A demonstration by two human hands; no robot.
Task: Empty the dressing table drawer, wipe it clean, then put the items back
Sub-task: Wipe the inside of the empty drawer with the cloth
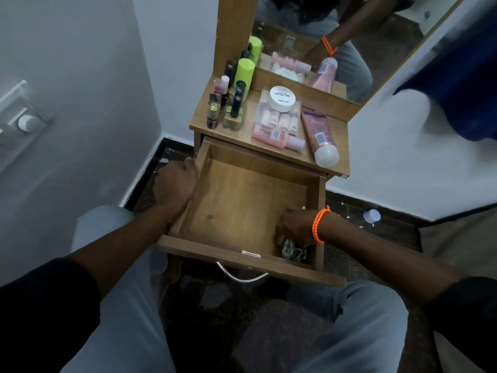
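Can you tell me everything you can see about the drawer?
The drawer is a shallow box that looks like light brown wood, pulled out from under the dressing table top. Its floor is almost bare, with a small dark mark. A curved silver handle hangs from the front panel, and a small metal lock plate sits on the front edge. The left hand holds its left wall. The right hand is inside, at the front right corner, pressing a grey patterned cloth to the floor.

Dim, soft, blurred, warped edges
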